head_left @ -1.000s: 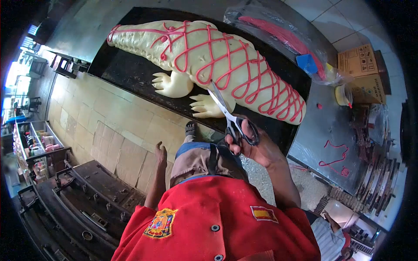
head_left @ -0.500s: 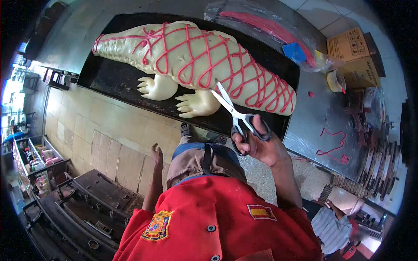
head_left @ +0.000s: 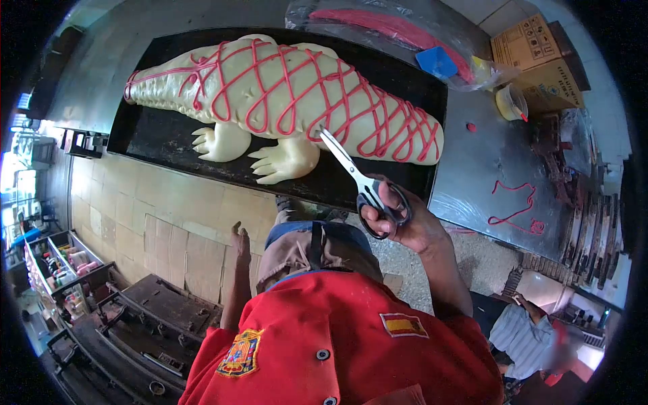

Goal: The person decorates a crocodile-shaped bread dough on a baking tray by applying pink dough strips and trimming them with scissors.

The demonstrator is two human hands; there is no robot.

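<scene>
Two hands are in view. The right hand point(head_left: 405, 226) grips a pair of scissors point(head_left: 361, 182) by the loops, thumb and fingers threaded through the dark handles; the blades are closed or nearly so (the exact gap cannot be read) and their tip rests at the lower flank of a crocodile-shaped dough figure point(head_left: 290, 94), up and to the left of that hand. The figure is pale, crossed by a lattice of red piping, and lies lengthwise on a black tray point(head_left: 162, 138), with two clawed feet pointing toward the person. The left hand point(head_left: 237, 239) hangs low beside the thigh, well apart from the tray, fingers straight and loosely open, holding nothing. Beyond the right hand, past the far edge of the tray, lies a clear plastic bag point(head_left: 405, 30) containing red material, with a blue scraper point(head_left: 435, 62) on it. To the right of the right hand, the metal surface point(head_left: 486, 162) carries a loose squiggle of red piping point(head_left: 516, 209) and a small cup point(head_left: 511, 102); a cardboard box point(head_left: 536, 61) sits farther back. Below the right arm, a second person in a striped shirt point(head_left: 523, 334) is partly visible.
</scene>
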